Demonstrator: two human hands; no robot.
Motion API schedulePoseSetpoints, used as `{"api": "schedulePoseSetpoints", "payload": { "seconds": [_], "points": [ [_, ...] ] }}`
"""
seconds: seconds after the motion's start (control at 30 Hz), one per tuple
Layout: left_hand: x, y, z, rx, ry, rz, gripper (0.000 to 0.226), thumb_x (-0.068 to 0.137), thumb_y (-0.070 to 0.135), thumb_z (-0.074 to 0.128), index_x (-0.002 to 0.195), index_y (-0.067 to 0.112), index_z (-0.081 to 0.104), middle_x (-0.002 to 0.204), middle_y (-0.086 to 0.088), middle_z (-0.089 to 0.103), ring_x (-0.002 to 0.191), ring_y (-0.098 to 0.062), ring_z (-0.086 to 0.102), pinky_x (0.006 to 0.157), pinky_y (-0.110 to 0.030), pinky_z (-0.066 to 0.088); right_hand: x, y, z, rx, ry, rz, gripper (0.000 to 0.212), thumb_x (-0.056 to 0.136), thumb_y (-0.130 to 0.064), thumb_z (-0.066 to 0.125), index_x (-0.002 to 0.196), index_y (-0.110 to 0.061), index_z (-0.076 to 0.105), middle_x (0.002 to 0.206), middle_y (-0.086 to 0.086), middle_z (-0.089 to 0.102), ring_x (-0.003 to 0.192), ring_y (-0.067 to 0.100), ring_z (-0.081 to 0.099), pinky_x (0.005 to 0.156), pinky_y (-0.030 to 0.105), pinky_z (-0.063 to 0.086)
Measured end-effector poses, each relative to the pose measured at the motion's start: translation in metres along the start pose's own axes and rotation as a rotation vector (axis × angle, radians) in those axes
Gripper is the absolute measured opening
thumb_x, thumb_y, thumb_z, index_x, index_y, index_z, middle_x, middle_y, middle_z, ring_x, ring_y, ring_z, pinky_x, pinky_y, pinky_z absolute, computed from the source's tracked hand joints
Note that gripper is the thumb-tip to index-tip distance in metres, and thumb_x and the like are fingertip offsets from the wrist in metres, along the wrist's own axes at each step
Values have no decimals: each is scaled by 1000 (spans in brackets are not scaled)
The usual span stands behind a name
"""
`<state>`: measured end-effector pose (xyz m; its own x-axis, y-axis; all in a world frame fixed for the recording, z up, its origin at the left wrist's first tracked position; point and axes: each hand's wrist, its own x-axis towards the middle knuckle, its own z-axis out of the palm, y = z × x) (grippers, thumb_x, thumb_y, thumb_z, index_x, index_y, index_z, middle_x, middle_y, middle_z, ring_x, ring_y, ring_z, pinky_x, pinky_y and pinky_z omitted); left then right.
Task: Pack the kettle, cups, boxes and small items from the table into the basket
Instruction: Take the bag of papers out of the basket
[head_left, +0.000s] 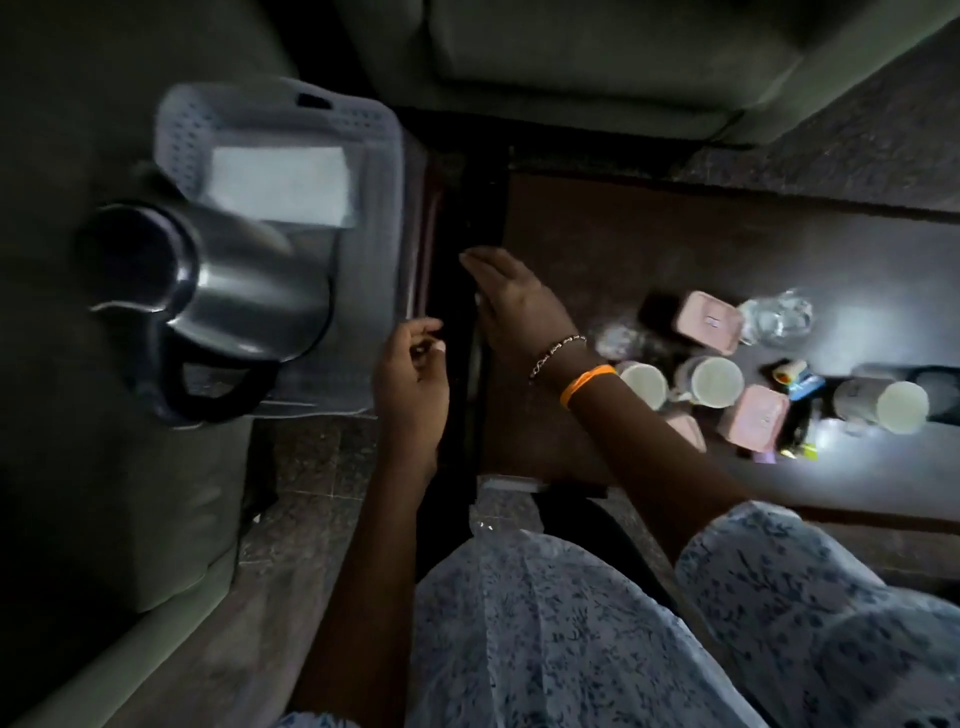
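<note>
- Kettle (244, 291), one: steel body, black handle and lid, standing in the near end of the basket.
- Basket (384, 156), one: pale perforated plastic, on the seat at left; white flat box (280, 184) lying inside, beyond the kettle.
- Cups, three: white mug (647, 382) just beside the right wrist, second mug (714, 379) next to it, third mug (893, 405) lying further right on the dark table (675, 234).
- Pink boxes, two clear: one (709, 322) beyond the mugs, one (756, 421) nearer; a third pink shape beside the forearm, too hidden to tell.
- Clear glassware (779, 317), crumpled-looking, count uncertain; small colourful items (797, 379) between the mugs, too blurred to count.
- Left hand (413, 382): hanging between basket and table edge, fingers curled loosely inward, nothing seen in them, apart from the basket wall.
- Right hand (514, 306): palm down over the table's near corner, fingers stretched flat and together, holding nothing; chain bracelet (558, 353) and orange band (589, 384) on the wrist, forearm crossing in front of the cups.
</note>
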<state>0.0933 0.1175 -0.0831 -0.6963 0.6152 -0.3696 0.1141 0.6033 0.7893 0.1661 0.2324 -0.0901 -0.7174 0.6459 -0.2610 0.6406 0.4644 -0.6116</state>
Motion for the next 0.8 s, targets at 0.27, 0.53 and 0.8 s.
{"api": "schedulePoseSetpoints", "payload": {
  "seconds": [0.27,0.53,0.8],
  "points": [
    [51,-41,-88,19,-36,-74,22,87,4,51,107,5,60,103,-16,67,93,-27,61,84,-36,48,97,-88,79,-427,-254,-146,48,91,-19,40,138,-9,32,157,9,8,145,30,7,118,46,11],
    [70,-73,-103,-65,-240,-105,17,88,3,51,102,5,61,100,-6,65,86,-11,53,79,-23,40,159,-91,105,-595,-433,-3,57,87,-14,49,140,-9,29,158,5,0,145,34,-2,116,58,3],
    [69,-61,-101,-244,-220,-247,23,89,9,53,73,25,54,74,-5,61,69,-10,50,75,-31,40,121,-110,54,153,274,106,29,77,0,55,102,-5,68,111,16,68,103,29,63,90,27,41]
  ]
}}
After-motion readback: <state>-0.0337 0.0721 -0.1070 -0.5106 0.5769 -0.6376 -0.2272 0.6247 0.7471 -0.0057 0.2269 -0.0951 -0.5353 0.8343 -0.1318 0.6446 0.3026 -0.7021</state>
